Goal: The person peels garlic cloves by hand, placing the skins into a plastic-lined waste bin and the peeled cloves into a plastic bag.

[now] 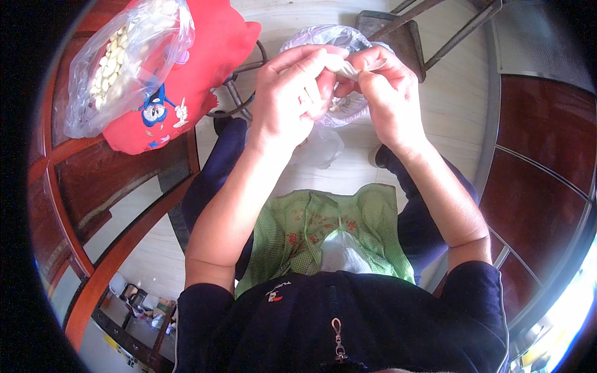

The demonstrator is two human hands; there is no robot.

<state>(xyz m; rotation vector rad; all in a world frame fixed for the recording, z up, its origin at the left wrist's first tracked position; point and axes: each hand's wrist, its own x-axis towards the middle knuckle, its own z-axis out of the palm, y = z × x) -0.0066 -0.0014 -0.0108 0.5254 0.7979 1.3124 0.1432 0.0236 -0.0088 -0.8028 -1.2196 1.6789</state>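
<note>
My left hand (291,93) and my right hand (392,88) are raised close together, fingertips pinching a pale, whitish strip (346,70) that looks like a garlic stalk or peeled skin; which cannot be told for sure. Below them stands a bin lined with a thin plastic bag (322,35), with pale scraps inside. To the left, a clear plastic bag (172,28) of peeled garlic cloves (112,63) rests on a red cushion (210,42) with a cartoon print. Glare whitens my left hand.
A green checked apron (373,219) covers my lap. A translucent plastic bag (326,149) lies on the floor below the bin. Metal legs (240,100) stand beside the cushion, a dustpan-like object (410,37) lies beyond the bin, and dark red cabinet panels (541,172) line the right.
</note>
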